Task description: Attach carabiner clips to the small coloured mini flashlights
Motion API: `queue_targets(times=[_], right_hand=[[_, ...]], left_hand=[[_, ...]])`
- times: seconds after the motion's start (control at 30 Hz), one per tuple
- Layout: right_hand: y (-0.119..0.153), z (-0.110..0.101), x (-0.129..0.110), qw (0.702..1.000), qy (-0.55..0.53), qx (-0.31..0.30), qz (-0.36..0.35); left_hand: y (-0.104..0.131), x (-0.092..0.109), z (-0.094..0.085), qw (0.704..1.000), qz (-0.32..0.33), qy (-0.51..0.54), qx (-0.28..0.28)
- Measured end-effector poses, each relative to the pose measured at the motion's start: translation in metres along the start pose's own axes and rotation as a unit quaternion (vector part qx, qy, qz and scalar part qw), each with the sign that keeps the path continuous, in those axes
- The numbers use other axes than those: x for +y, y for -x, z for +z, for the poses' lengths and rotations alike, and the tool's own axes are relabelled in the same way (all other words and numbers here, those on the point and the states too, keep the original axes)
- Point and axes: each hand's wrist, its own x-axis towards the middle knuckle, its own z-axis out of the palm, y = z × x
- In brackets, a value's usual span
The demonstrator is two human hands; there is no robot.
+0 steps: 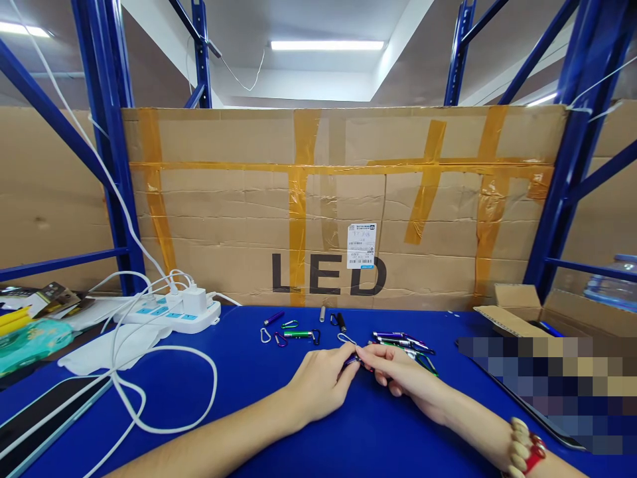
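Over the middle of the blue table my left hand and my right hand meet at the fingertips. My left hand is closed in a pinch on a small shiny purple-blue tube, mostly hidden by the fingers. The thumb and forefinger of my right hand pinch at the end of a silver carabiner, whose loop shows just beyond the fingertips. Past my right hand lies a pile of slim purple, silver and green metal tubes. A green carabiner rests at its near side.
Farther back lie a green tube, a purple tube, a black tube and several small carabiners. A white power strip with looping cables stands left. A cardboard box is at right; a cardboard wall closes the back.
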Motion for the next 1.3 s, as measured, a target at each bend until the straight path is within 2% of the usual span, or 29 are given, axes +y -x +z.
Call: queue_targets(times=[0.67, 1.3], right_hand=[[-0.0005, -0.0013, 0.0015, 0.999, -0.032, 0.018, 0.006], [0.0002, -0.0020, 0.0010, 1.000, -0.022, 0.001, 0.005]], left_hand=[[-0.0009, -0.0040, 0.0047, 1.000, -0.020, -0.009, 0.001], [-0.0020, -0.0026, 0.0035, 1.000, -0.023, -0.005, 0.002]])
